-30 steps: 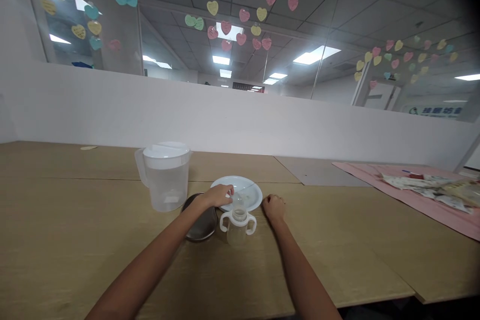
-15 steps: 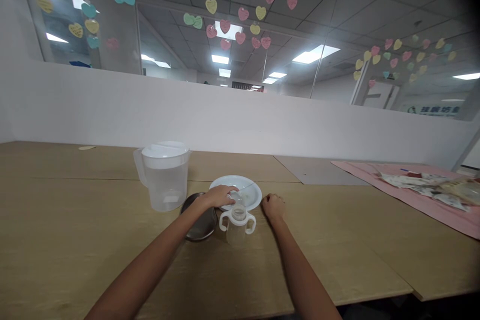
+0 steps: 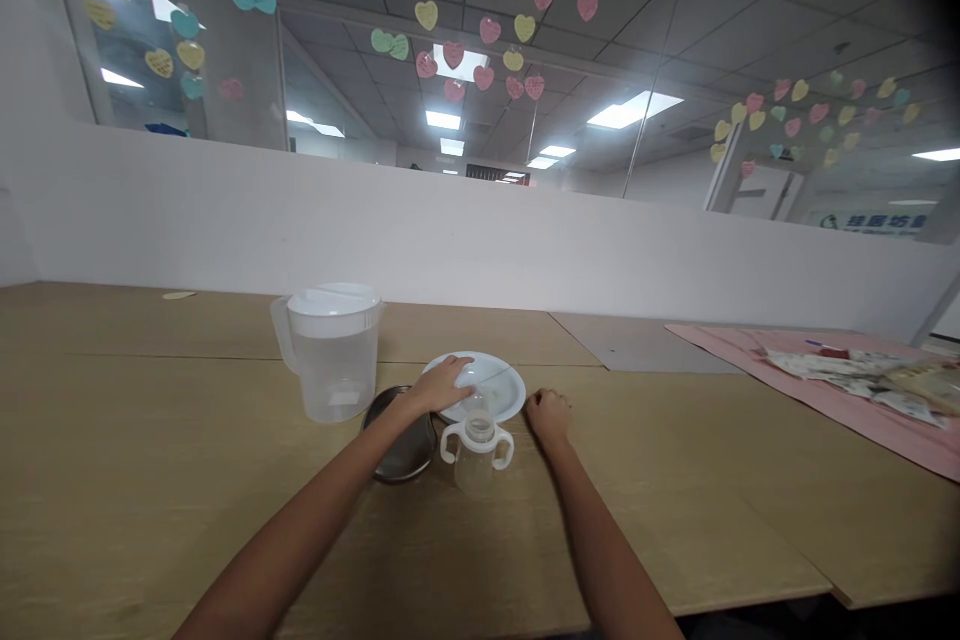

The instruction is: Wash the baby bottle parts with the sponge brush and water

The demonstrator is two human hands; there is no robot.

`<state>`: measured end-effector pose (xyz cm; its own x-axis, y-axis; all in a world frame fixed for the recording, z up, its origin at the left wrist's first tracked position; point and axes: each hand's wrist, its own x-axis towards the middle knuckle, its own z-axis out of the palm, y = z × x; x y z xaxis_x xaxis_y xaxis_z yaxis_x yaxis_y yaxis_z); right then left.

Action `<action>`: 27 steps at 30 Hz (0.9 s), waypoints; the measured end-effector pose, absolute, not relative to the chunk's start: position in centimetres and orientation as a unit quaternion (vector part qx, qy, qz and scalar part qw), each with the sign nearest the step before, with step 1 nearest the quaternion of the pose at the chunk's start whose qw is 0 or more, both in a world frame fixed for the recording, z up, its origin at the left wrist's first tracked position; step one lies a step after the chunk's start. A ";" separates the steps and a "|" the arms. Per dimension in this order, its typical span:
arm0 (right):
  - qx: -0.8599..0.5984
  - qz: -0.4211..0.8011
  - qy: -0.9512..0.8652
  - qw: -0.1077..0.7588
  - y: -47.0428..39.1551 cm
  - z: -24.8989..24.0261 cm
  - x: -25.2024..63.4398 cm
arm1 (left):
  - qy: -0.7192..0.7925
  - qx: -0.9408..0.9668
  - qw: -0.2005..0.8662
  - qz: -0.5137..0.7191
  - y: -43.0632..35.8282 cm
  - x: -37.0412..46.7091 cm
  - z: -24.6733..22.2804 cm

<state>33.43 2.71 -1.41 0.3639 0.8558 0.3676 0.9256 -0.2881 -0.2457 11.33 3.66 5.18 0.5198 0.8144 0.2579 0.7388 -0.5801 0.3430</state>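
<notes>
My left hand (image 3: 442,386) is over the left side of a shallow white bowl (image 3: 511,407), with thumb and fingers apart. Just below its thumb is a small clear piece (image 3: 478,402) in the bowl, too faint to name. In front of the bowl stands a clear baby bottle (image 3: 478,455) with two white handles and an open neck. My right hand (image 3: 549,413) rests on the table right of the bowl, its fingers curled in and nothing seen in them. A dark metal tray (image 3: 405,450) with a curved edge lies partly under my left forearm.
A translucent lidded pitcher (image 3: 337,350) of liquid stands on the wooden table (image 3: 187,480), left of the tray. Far right, a pink cloth (image 3: 739,345) carries papers and packets. A white wall (image 3: 450,240) with glass above closes off the back.
My left hand's fingers have spread and risen slightly away from the small clear piece, which now sits free below them. My right hand has stayed in place.
</notes>
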 end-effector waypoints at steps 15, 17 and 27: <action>-0.796 -0.078 -0.562 0.211 2.5 -1.2 33.4 | 0.474 0.865 0.143 0.087 4.1 12.5 5.8; -0.797 -0.079 -0.561 0.210 2.6 -1.2 33.3 | 0.471 0.865 0.146 0.095 3.8 12.5 6.0; -0.798 -0.082 -0.558 0.214 2.7 -1.3 33.3 | 0.462 0.868 0.149 0.103 3.7 13.5 5.5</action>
